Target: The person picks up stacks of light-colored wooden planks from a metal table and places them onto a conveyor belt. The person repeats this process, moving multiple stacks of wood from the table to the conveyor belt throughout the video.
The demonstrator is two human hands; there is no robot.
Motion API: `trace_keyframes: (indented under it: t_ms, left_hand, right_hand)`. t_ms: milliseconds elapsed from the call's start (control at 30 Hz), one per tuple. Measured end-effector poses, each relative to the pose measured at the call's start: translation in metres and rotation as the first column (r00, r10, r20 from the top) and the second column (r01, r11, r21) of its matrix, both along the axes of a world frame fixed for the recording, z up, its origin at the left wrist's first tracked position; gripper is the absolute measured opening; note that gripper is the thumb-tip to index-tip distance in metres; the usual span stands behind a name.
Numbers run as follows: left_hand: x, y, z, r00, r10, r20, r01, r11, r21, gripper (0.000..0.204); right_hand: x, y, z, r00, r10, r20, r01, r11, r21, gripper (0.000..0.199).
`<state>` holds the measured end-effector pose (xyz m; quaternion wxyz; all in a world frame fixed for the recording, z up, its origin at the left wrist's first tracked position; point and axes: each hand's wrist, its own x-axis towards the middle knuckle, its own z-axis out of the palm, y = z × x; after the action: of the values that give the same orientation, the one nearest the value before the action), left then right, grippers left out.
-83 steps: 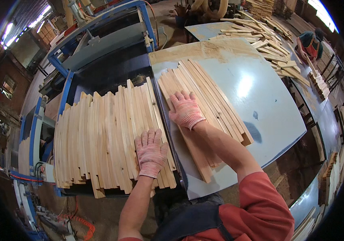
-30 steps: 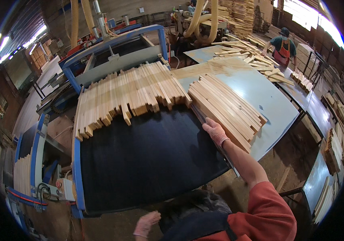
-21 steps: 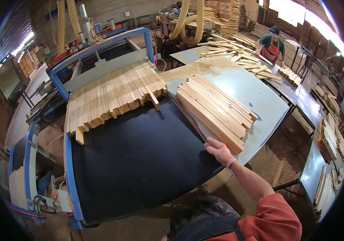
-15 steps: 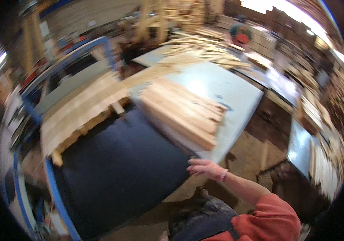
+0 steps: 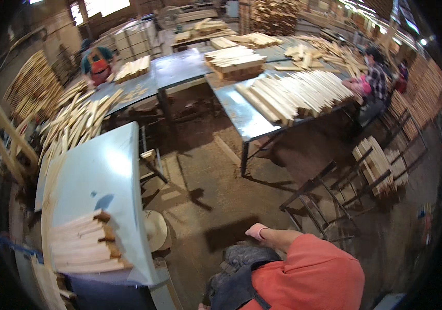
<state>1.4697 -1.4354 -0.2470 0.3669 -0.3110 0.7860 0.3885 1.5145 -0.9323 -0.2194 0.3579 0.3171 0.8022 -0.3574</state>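
My right hand [image 5: 255,231], in a pale pink glove, hangs over the floor in front of me. Its fingers look curled together, and no object shows in them. Only a sliver of my left hand [image 5: 203,307] appears at the lower edge, its fingers hidden. To my left, a row of wooden strips [image 5: 84,245] lies side by side on a pale metal-topped table [image 5: 89,181]. Part of a dark surface [image 5: 107,292] shows below them. Neither hand touches the wood.
A round pale object [image 5: 154,231] stands beside the near table. Ahead, another metal table [image 5: 236,111] carries wooden strips [image 5: 303,93]. A black metal frame [image 5: 316,199] and a strip stack [image 5: 378,165] are at right. Co-workers stand far left [image 5: 97,64] and far right [image 5: 376,77].
My view has swung right, so the near table now lies at left. My right hand has left the dark surface's edge and hangs over the floor, its fingers more curled.
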Motion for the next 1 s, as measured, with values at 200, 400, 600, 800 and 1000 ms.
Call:
trace_keyframes:
  t_ms: [200,400,600,800,1000]
  left_hand:
    - [-0.048,0.095,-0.011,0.993,-0.111,-0.024,0.11,0.993,-0.047,0.062]
    - [-0.109,0.18,-0.013,0.985,-0.156,-0.067,0.15,0.985,-0.084,0.063]
    - [-0.184,0.259,-0.025,0.975,0.166,0.148,-0.206,0.923,0.324,0.049]
    - [-0.258,0.353,-0.051,0.94,-0.343,-0.005,0.342,0.938,0.045,0.043]
    - [-0.345,0.46,-0.063,0.888,-0.459,0.037,0.441,0.87,0.221,0.036]
  right_hand:
    - [0.077,0.091,-0.037,0.99,-0.096,0.101,0.096,0.995,0.007,0.051]
    - [0.11,0.139,-0.024,0.989,0.084,-0.124,-0.065,0.987,0.148,0.026]
    - [0.133,0.161,-0.026,0.987,-0.048,-0.152,0.078,0.978,0.194,0.027]
    - [0.133,0.176,-0.023,0.802,-0.577,0.152,0.587,0.809,-0.029,0.039]
    - [0.089,0.256,0.005,0.444,-0.896,-0.003,0.887,0.44,-0.141,0.018]
